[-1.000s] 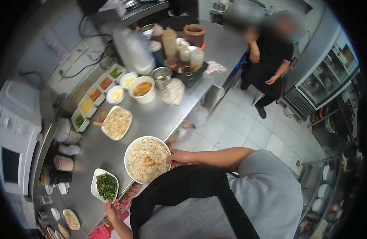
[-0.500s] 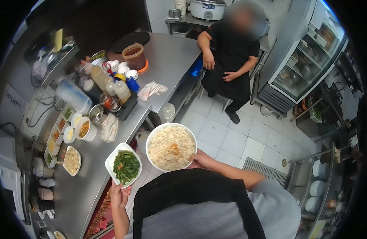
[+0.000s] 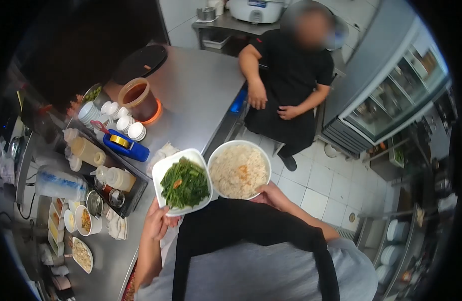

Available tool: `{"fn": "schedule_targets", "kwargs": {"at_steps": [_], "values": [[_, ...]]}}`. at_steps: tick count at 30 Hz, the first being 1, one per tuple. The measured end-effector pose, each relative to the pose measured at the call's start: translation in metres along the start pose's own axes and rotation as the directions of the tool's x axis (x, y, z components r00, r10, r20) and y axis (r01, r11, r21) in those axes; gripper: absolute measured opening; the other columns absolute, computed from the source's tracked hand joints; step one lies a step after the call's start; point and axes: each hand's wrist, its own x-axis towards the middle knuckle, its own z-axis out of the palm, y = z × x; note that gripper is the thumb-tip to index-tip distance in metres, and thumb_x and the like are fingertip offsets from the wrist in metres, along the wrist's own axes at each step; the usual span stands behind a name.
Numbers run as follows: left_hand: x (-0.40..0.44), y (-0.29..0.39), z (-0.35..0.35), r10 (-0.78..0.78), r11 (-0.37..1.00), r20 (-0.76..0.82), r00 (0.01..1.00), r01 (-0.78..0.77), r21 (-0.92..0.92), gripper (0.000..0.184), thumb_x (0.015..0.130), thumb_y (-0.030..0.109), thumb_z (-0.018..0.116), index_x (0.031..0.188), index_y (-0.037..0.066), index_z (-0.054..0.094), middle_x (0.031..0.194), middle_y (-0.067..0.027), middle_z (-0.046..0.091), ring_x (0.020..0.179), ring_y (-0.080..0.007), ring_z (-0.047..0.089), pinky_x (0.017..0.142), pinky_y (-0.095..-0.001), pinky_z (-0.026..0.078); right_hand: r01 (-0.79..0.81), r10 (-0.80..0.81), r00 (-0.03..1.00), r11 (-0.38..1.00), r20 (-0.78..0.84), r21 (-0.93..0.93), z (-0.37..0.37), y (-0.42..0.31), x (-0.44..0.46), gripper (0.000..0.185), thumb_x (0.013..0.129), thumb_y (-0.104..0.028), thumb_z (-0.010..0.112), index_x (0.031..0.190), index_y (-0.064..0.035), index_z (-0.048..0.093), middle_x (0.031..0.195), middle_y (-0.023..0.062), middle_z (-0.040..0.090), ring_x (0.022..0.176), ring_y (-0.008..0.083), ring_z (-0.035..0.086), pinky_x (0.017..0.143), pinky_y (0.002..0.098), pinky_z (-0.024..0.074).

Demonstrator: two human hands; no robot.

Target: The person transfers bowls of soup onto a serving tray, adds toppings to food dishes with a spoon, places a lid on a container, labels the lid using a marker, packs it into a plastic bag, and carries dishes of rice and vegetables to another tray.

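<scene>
In my left hand (image 3: 159, 219) is a white square dish (image 3: 161, 164) of cooked leafy greens (image 3: 184, 183) with a few orange bits on top. My fingers and thumb close on its near left corner. My right hand (image 3: 272, 195) grips the lower right rim of a round white bowl (image 3: 265, 159). It is filled with a pale, grainy food like rice (image 3: 236, 173), with an orange patch in the middle. Both vessels are held up in front of my chest, the dish's right edge close by or overlapping the bowl's left rim.
On the steel counter (image 3: 195, 75) stand a tub of dark red sauce (image 3: 138, 100), a blue tape dispenser (image 3: 133, 149), squeeze bottles (image 3: 119, 178) and a cloth (image 3: 116, 224). A person in black (image 3: 291, 75) sits ahead, beside a glass-door fridge (image 3: 391, 95). Plates (image 3: 391, 254) fill the right shelf.
The dish of greens has moved right and up, close against the bowl. The bowl has shifted slightly right and up. My view has moved nearer the seated person and the sauce tub.
</scene>
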Motion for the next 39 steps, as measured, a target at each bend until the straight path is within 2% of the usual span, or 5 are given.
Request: {"fn": "schedule_targets", "kwargs": {"at_steps": [13, 20, 31, 37, 39], "values": [[0.136, 0.121, 0.047, 0.156, 0.985, -0.278, 0.948, -0.170, -0.027, 0.060, 0.084, 0.006, 0.046, 0.139, 0.001, 0.022, 0.094, -0.0181, 0.060, 0.061, -0.0218, 0.064, 0.042, -0.0251, 0.049, -0.019, 0.020, 0.989, 1.000, 0.150, -0.005, 0.003, -0.206, 0.263, 0.051, 0.080, -0.008, 0.046, 0.124, 0.0110, 0.030, 0.093, 0.0267, 0.062, 0.070, 0.0303, 0.067, 0.061, 0.0343, 0.0589], [0.211, 0.199, 0.082, 0.328, 0.932, -0.658, 0.678, -0.347, 0.108, 0.050, 0.086, 0.014, 0.053, 0.131, 0.002, 0.033, 0.084, -0.0155, 0.062, 0.053, -0.0162, 0.060, 0.038, -0.0205, 0.045, -0.014, 0.086, 0.936, 0.978, 0.341, -0.208, 0.115, -0.320, 0.534, 0.042, 0.085, -0.011, 0.044, 0.120, 0.0099, 0.036, 0.107, 0.0237, 0.054, 0.086, 0.0283, 0.062, 0.080, 0.0387, 0.0544], [0.451, 0.346, -0.024, 0.300, 0.952, -0.756, 0.581, -0.239, 0.194, 0.032, 0.091, 0.010, 0.042, 0.122, 0.004, 0.038, 0.082, -0.0100, 0.058, 0.065, -0.0131, 0.057, 0.051, -0.0222, 0.042, -0.095, 0.081, 0.921, 0.995, 0.382, 0.016, 0.301, -0.299, 0.861, 0.040, 0.083, -0.007, 0.048, 0.119, 0.0083, 0.039, 0.105, 0.0239, 0.055, 0.084, 0.0332, 0.062, 0.069, 0.0403, 0.0579], [0.575, 0.351, -0.139, 0.286, 0.958, -0.735, 0.615, -0.177, 0.224, 0.026, 0.092, 0.008, 0.035, 0.118, 0.002, 0.037, 0.089, -0.0123, 0.056, 0.065, -0.0169, 0.057, 0.054, -0.0243, 0.047, -0.081, 0.064, 0.936, 0.996, 0.345, 0.035, 0.324, -0.271, 0.940, 0.042, 0.081, -0.003, 0.052, 0.120, 0.0098, 0.039, 0.109, 0.0231, 0.054, 0.084, 0.0355, 0.063, 0.065, 0.0419, 0.0590], [0.610, 0.346, -0.166, 0.272, 0.962, -0.740, 0.615, -0.176, 0.208, 0.025, 0.092, 0.006, 0.033, 0.116, 0.001, 0.037, 0.088, -0.0142, 0.057, 0.066, -0.0190, 0.057, 0.055, -0.0252, 0.048, -0.045, 0.071, 0.925, 0.996, 0.374, -0.077, 0.323, -0.274, 0.939, 0.047, 0.085, -0.016, 0.054, 0.120, 0.0119, 0.039, 0.105, 0.0266, 0.056, 0.078, 0.0354, 0.064, 0.064, 0.0389, 0.0581]]}}
